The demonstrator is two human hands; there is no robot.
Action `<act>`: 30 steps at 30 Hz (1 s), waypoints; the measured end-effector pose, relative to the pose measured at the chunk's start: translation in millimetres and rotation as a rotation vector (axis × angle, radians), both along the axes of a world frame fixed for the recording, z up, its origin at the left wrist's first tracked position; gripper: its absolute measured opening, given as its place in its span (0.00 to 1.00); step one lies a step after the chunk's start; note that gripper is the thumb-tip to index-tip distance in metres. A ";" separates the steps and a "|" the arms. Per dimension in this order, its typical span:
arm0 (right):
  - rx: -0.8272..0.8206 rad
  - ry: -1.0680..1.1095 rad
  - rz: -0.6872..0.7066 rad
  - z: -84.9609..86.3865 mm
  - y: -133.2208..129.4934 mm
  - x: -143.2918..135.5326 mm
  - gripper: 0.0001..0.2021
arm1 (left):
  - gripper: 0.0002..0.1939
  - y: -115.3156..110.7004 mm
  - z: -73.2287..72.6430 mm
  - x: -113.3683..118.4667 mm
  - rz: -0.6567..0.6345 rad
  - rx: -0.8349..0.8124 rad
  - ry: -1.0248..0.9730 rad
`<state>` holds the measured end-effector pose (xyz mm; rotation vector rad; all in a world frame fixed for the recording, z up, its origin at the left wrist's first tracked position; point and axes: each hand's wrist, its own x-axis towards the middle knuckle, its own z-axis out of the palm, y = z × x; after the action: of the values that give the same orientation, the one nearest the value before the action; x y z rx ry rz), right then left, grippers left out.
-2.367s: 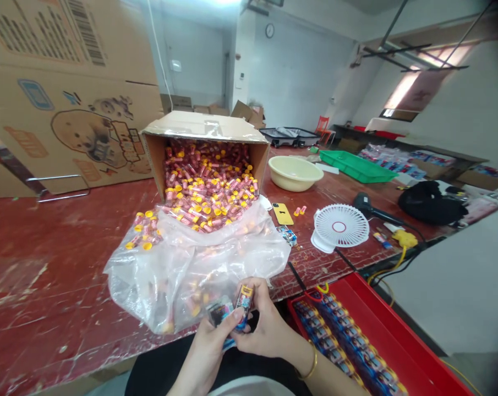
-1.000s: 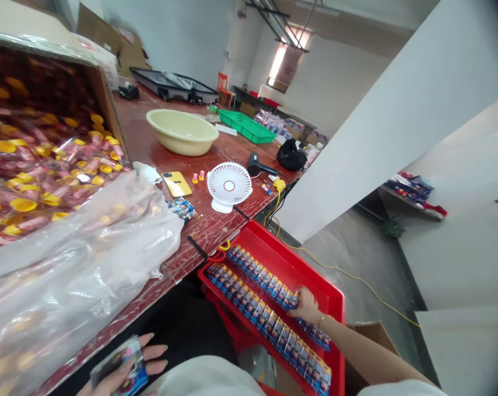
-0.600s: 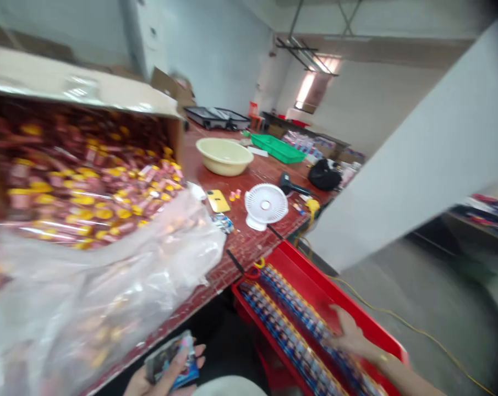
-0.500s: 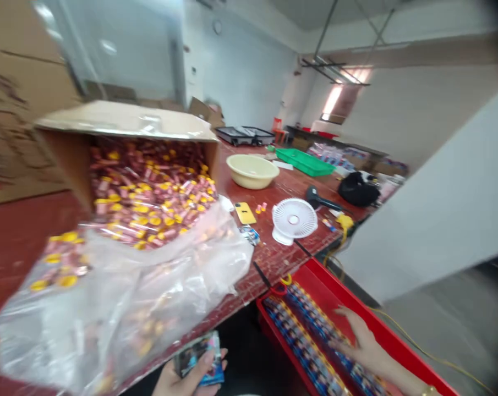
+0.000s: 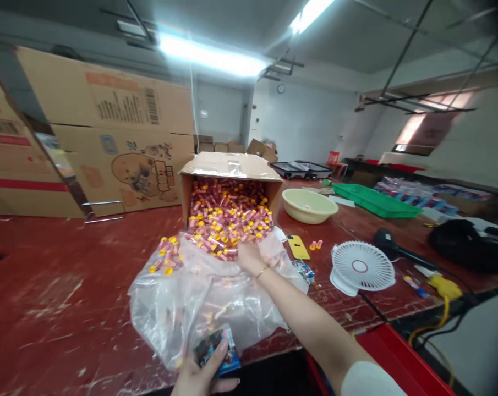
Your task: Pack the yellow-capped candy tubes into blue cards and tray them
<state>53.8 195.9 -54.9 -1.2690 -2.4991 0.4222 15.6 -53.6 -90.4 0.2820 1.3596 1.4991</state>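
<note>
Clock positions run around the right hand. Nearest the camera, at 7 o'clock, a person's left hand (image 5: pixel 199 377) pinches glossy printed packets (image 5: pixel 218 352) between thumb and fingers. A red tray (image 5: pixel 401 357) sits at 4 o'clock. Translucent plastic (image 5: pixel 166 308) drapes the red table (image 5: pixel 87 297); over it, the right hand (image 5: pixel 250 257) reaches to the front of heaped pink, yellow-capped tubes (image 5: pixel 219 225), its fingertips hidden, so whether it grips any cannot be told. A white fan (image 5: pixel 359 267) and yellow phone (image 5: pixel 298 247) lie toward 3 o'clock, a cream basin (image 5: pixel 298 213) at 2. The tubes spill from a cardboard box (image 5: pixel 232 164) toward 12.
</note>
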 end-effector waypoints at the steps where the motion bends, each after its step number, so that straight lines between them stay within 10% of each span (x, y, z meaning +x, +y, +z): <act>1: -0.032 -0.033 -0.011 -3.7 0.7 -4.3 0.15 | 0.26 -0.2 3.2 -0.9 -0.015 0.011 -0.012; 15: -0.281 0.558 0.013 -10.4 -41.4 65.9 0.21 | 0.19 -0.6 10.8 -1.7 -0.119 0.084 -0.058; 23: -1.233 1.212 0.042 -27.4 -126.7 113.2 0.14 | 0.22 6.7 5.8 11.8 -0.056 0.049 0.023; 30: -1.125 1.277 -0.021 -21.2 -136.9 116.6 0.18 | 0.18 6.2 9.6 14.0 -0.187 0.031 0.021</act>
<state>170.4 58.9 -76.2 -0.7497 -1.0520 1.9933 29.6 -47.5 -80.8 0.4339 1.2908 1.3654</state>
